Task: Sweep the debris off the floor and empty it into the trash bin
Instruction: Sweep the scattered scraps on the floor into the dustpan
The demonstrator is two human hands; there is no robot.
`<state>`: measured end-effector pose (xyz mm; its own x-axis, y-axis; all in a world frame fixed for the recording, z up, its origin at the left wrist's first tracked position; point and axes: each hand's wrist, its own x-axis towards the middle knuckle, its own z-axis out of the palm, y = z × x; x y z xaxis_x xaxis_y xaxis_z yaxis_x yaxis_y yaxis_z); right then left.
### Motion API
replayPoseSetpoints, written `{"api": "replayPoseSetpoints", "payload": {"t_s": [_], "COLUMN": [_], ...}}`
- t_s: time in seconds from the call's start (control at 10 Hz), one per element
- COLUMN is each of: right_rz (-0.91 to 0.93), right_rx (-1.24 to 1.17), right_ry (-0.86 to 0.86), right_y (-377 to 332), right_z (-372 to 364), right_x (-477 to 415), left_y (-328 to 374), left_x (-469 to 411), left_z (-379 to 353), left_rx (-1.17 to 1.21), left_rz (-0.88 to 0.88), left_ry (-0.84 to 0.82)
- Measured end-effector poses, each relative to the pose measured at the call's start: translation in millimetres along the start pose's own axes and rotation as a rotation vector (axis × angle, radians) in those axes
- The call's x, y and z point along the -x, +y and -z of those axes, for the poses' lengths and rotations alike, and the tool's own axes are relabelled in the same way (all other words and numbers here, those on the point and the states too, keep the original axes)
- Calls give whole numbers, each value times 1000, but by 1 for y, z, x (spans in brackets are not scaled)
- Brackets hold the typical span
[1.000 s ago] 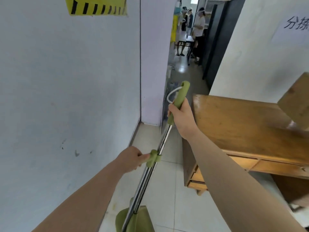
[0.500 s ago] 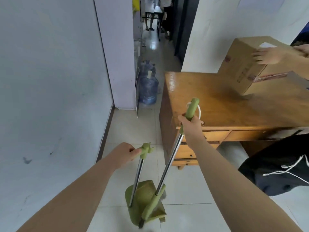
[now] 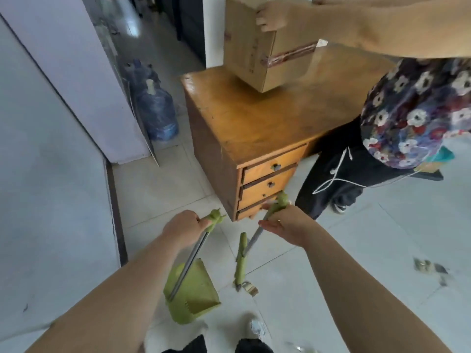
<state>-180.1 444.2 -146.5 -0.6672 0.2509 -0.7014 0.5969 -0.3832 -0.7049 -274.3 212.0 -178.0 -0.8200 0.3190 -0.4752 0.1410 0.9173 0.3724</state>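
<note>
Low in the frame, the dustpan [image 3: 196,296] and the broom [image 3: 241,262] are lime green with silver metal shafts. The desk [image 3: 254,123] at centre is honey-brown wood; the cardboard box [image 3: 244,47] above it is tan with reddish-brown tape. The water jug [image 3: 156,110] at upper left is translucent blue. At right, a blouse [image 3: 413,110] shows white and red flowers on dark navy, over black trousers [image 3: 339,161].

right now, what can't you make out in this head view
- Trash bin: nowhere in the head view.
- Bristles of the broom: blurred and seen nearly end on.
- Scrap by the broom's tip and debris at right: too blurred and small to identify.
- Cardboard box: top cut off by the upper edge.
- Desk: right side hidden behind the other person.
</note>
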Motion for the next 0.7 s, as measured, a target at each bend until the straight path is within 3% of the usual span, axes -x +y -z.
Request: {"api": "replayPoseSetpoints", "payload": {"t_s": [0.2,0.3,0.5,0.7], "right_rz": [-71,-113,-287,-431], "right_rx": [-627,-654,-691,-806], "right_ry": [239,290,186,266], "right_y": [62,88,141,181], "right_z": [16,17,26,74], "right_x": [4,11,23,50], "left_y": [2,4,14,45], "left_x": [-17,-18,-17,-13], "left_z": [-6,-12,-23,-47], "left_rx": [-98,-136,-162,-212], "left_rz": [-54,-85,-152,-221], "left_ry": [-44,-67,-97,-135]}}
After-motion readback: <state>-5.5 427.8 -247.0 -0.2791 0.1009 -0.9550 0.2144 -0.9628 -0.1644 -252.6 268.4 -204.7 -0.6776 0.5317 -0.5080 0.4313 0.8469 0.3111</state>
